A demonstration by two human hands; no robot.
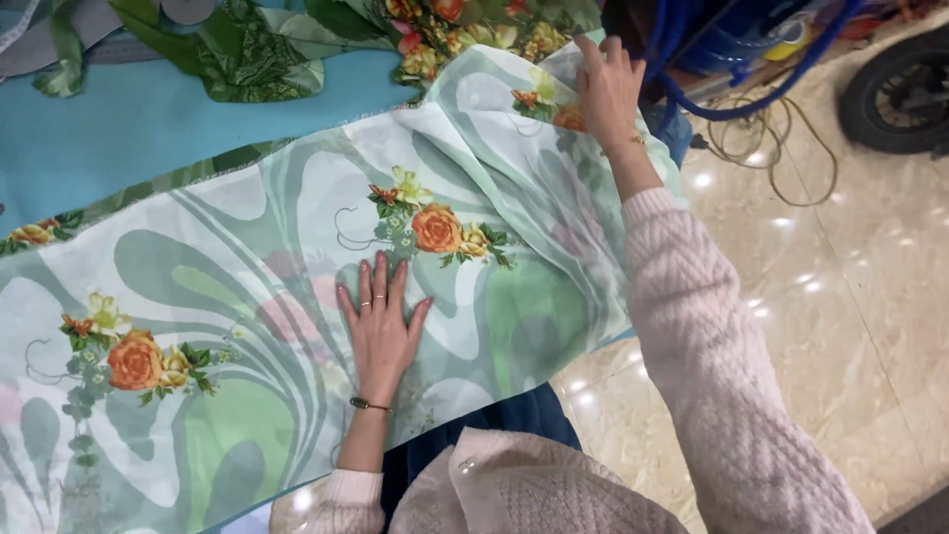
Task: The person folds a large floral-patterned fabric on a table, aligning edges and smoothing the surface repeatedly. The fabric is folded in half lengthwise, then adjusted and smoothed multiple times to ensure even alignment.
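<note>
Under your left hand [381, 331] the pale green floral fabric [297, 297] lies flat on the bench [148, 129]; this hand is open, the palm pressed down, the fingers spread, gripping nothing. Keep it so, because it anchors the cloth. Your right hand [608, 89] reaches far forward to the folded end of the same fabric, fingers resting on the fold; I cannot tell whether they pinch it or only press. I judge you are smoothing the cloth, so pull gently away from the anchoring palm and evenly, or wrinkles will gather near the orange rose print [437, 229] between your hands. The fabric's right edge hangs over the bench edge, above the shiny floor [840, 297].
</note>
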